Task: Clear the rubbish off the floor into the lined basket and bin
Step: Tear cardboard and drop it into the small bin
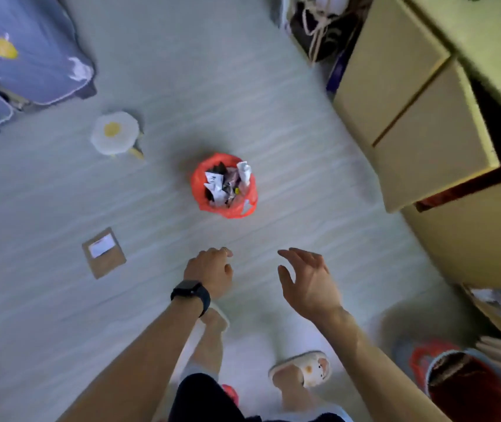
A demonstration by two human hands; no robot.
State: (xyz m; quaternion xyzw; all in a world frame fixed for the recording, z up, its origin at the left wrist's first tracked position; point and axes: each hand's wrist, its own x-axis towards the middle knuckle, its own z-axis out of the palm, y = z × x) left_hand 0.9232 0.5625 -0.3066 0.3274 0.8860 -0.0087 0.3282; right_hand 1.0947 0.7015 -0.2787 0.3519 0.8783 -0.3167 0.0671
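Both empty: left hand (209,271) loosely curled, right hand (307,281) spread. The brown packet (104,252), left of the left hand (light, stiff card, likely), wants pinching by an edge

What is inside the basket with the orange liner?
The basket is full to the rim: crumpled white paper and dark wrappers on top. Whatever lies deeper is covered by them, and the liner hides the basket's walls.

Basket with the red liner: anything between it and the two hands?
No. Head view shows only bare floor between the basket, the left hand and the right hand.
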